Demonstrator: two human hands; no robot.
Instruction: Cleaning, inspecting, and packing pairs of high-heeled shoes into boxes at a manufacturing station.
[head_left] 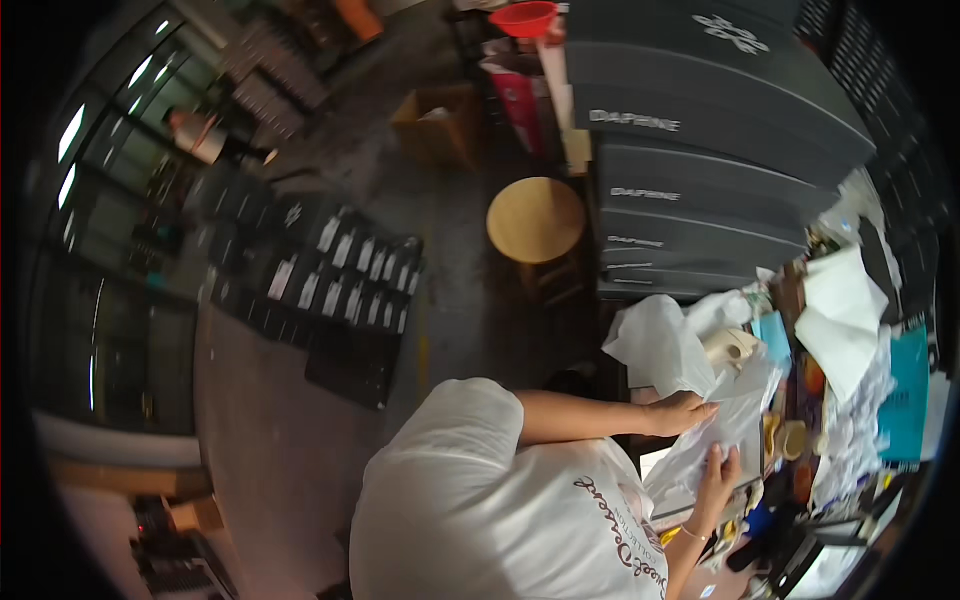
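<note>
A thin, crumpled white sheet (712, 435), either tissue paper or soft plastic, spreads between my hands over the crowded worktable. My left hand (678, 412) has its fingers closed on the upper side of the sheet. My right hand (718, 480) grips the sheet's lower edge, its fingertips on the surface and its thumb partly hidden. Under the sheet shows the pale edge of a flat piece, perhaps a box. Just beyond my left hand, a cream tape roll or dispenser (732, 347) is half covered by more white wrapping (655, 340).
Large dark grey boxes (700, 160) are stacked beyond my left hand. Small jars (790, 438), a white cloth or paper (842, 310) and a teal box (903, 390) crowd the table. A round wooden stool (536, 220) and stacked shoeboxes (340, 270) stand on the floor. A person (200, 138) is far off.
</note>
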